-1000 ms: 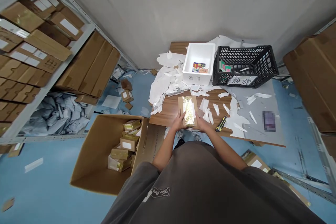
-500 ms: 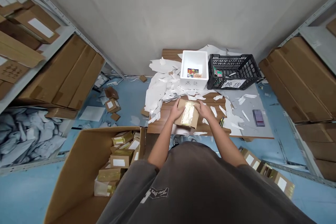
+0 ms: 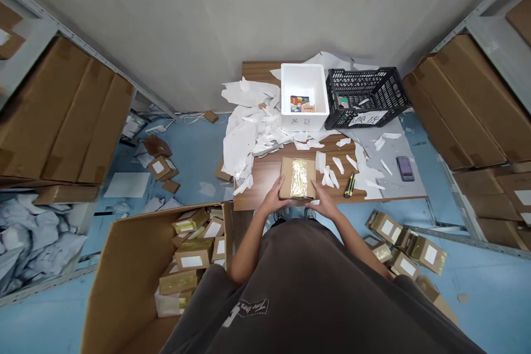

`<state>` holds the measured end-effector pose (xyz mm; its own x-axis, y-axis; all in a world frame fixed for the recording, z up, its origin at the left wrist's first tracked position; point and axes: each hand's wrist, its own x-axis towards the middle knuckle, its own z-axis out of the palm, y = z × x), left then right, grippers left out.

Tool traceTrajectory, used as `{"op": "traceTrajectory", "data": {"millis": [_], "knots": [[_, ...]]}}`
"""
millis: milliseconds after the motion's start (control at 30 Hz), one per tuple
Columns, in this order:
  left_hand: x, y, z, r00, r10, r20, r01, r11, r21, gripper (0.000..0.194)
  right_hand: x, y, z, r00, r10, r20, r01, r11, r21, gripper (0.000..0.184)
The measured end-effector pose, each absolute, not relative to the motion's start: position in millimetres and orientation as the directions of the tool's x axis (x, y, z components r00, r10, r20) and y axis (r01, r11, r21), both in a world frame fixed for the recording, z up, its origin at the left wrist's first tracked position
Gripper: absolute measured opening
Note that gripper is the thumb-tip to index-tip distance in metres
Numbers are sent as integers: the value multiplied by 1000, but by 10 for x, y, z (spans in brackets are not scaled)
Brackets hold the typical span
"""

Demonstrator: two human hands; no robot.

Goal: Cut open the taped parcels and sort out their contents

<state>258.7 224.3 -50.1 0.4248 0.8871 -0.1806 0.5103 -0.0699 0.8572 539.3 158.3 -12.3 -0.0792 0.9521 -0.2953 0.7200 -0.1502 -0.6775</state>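
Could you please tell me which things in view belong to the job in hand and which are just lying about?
Likely belonging to the job:
taped cardboard box, between left hand and right hand

Apparently just lying about:
torn white paper
yellow-and-black cutter, untouched
blurred purple object

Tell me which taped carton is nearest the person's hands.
The gold-taped carton at the near edge of the table, between the left hand and right hand; the other taped cartons lie off the table.

Matt cardboard box (image 3: pixel 286 168) under glossy tape (image 3: pixel 299 177); wood-grain table (image 3: pixel 265 185); smooth white tub (image 3: pixel 305 121).
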Motion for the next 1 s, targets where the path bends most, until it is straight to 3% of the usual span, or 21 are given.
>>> {"op": "traceTrajectory", "data": {"millis": [67,200,267,333,467,633,733,833,933,1000], "knots": [[2602,2271,-455,425,893,-149,505,-97,858,96,5341,1591,-107,-46,952,-304,712,-182,-678,86],[2867,2756,-265,248,956,-158,540,-1,842,71,5434,2157,3,125,963,-239,755,-249,-607,68],[3070,3075,-206,174,974,-144,562,21,827,69,5513,2568,38,218,955,-199,789,-292,-540,69],[3273,3323,-221,173,970,-172,579,41,814,78,5561,2938,18,302,926,-226,798,-375,-471,69],[3441,3433,-421,281,900,-334,578,119,807,105,5600,3224,-158,138,908,-396,812,-333,-479,78],[3093,3019,-613,336,921,-199,613,-53,788,96,5684,2593,-441,-10,945,-328,855,-162,-493,92],[2982,2674,-624,476,836,-271,627,-107,771,109,5654,2080,-570,-151,908,-390,813,-110,-571,106],[3069,2459,-536,419,842,-341,680,-41,732,88,5619,1858,-556,-161,893,-421,799,-133,-586,86],[3189,2505,-322,329,907,-262,684,-37,729,57,5713,2046,-337,-87,930,-358,824,-135,-550,60],[3263,2667,-154,256,944,-209,695,-30,718,52,5809,2341,-141,-15,963,-269,847,-131,-516,55]]}}
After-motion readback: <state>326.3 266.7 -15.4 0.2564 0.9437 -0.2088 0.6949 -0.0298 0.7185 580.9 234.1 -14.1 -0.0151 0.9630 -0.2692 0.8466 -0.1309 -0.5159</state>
